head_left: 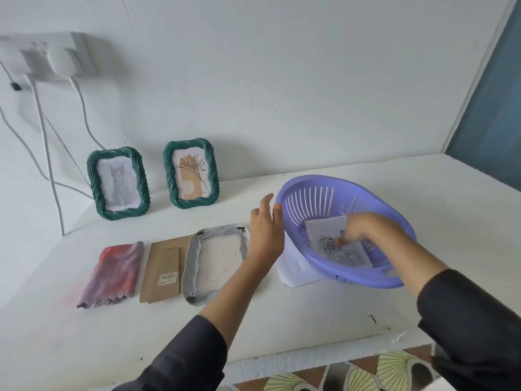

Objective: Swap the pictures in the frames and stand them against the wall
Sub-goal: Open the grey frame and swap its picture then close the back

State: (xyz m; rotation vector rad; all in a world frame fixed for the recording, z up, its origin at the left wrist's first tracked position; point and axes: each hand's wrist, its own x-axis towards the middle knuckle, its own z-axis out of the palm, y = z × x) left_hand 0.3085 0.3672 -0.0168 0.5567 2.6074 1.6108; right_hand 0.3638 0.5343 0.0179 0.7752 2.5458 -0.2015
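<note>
Two green twisted frames stand against the wall: one with a cat picture (118,183), one with a plant drawing (191,174). A grey-white frame (215,262) lies face down on the white shelf, with its brown cardboard backing (163,272) beside it on the left. A tilted purple basket (344,230) holds a stack of pictures (335,244) with a rose print on top. My left hand (266,225) hovers with straight fingers at the basket's left rim. My right hand (358,228) reaches into the basket onto the pictures; it is blurred.
A folded red-purple cloth (112,273) lies at the left of the shelf. White paper (296,268) sits under the basket. A wall socket with plugs and cables (53,56) is at upper left. The shelf's front edge (310,359) runs below my arms.
</note>
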